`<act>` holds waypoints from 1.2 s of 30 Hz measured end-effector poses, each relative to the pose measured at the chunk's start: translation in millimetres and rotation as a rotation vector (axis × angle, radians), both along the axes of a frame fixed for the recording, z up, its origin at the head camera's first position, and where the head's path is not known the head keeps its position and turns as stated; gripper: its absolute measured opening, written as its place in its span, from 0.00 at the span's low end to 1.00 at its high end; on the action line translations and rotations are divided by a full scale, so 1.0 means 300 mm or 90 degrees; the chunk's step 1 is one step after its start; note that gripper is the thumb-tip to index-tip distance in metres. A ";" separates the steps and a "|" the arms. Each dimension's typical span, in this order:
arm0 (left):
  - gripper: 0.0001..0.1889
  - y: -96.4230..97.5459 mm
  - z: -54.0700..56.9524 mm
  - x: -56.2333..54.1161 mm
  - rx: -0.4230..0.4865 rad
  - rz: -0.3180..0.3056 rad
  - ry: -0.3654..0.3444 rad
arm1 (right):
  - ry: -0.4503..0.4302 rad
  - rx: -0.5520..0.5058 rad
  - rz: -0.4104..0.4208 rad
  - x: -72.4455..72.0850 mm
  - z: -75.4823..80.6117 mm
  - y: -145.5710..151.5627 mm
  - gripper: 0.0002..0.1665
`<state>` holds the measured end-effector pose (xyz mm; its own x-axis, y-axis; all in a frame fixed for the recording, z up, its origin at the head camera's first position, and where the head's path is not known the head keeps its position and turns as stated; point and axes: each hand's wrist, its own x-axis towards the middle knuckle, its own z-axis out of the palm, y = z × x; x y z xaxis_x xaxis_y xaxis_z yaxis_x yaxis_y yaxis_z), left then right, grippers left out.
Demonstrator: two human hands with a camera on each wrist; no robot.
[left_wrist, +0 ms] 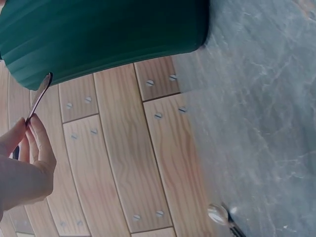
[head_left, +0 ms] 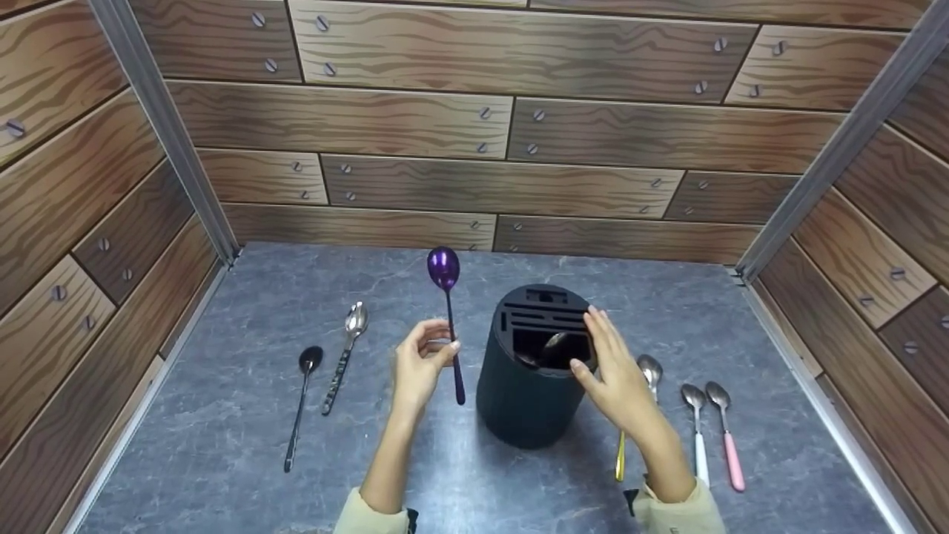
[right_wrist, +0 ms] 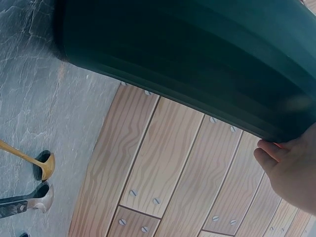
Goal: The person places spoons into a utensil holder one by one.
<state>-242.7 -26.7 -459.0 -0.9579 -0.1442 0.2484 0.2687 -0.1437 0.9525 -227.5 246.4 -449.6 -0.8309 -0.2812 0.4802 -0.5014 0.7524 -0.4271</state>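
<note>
My left hand (head_left: pixel 419 365) pinches a long purple spoon (head_left: pixel 443 268) by its thin dark handle, between thumb and fingers. The spoon stands nearly upright, bowl at the top, just left of a dark green cylindrical utensil holder (head_left: pixel 523 408). Its handle end (left_wrist: pixel 43 91) shows beside the holder in the left wrist view. My right hand (head_left: pixel 619 378) rests with fairly straight fingers on the right side of the holder's rim. Inside the holder's large front opening lies a spoon bowl (head_left: pixel 554 345); the rest of that spoon is hidden.
Left on the grey marbled table (head_left: pixel 222 415) lie a dark spoon (head_left: pixel 311 359) and a spoon with a patterned handle (head_left: pixel 356 320). To the right are a gold-handled spoon (head_left: pixel 620 456), a white-handled one (head_left: pixel 700 452) and a pink-handled one (head_left: pixel 732 460). Wood-patterned walls (head_left: pixel 415 122) enclose the table.
</note>
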 end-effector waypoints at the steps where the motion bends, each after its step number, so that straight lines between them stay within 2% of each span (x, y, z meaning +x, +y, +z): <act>1: 0.15 0.003 0.003 0.000 0.002 0.002 0.003 | 0.000 -0.001 0.001 0.000 0.000 0.000 0.39; 7: 0.13 0.026 0.040 0.013 -0.022 0.032 0.048 | 0.007 -0.002 0.004 -0.001 -0.001 -0.002 0.39; 14: 0.11 0.041 0.140 0.079 -0.058 0.059 0.083 | 0.003 -0.005 0.003 0.002 0.000 -0.002 0.39; 22: 0.11 0.055 0.167 0.088 -0.044 0.062 0.106 | 0.012 -0.008 0.005 -0.002 -0.001 -0.002 0.39; 30: 0.11 0.072 0.191 0.084 -0.019 0.058 0.147 | 0.007 -0.006 0.002 -0.001 -0.002 -0.002 0.38; 36: 0.10 0.080 0.162 0.033 0.004 0.049 0.165 | 0.011 -0.005 0.006 -0.001 0.000 0.000 0.39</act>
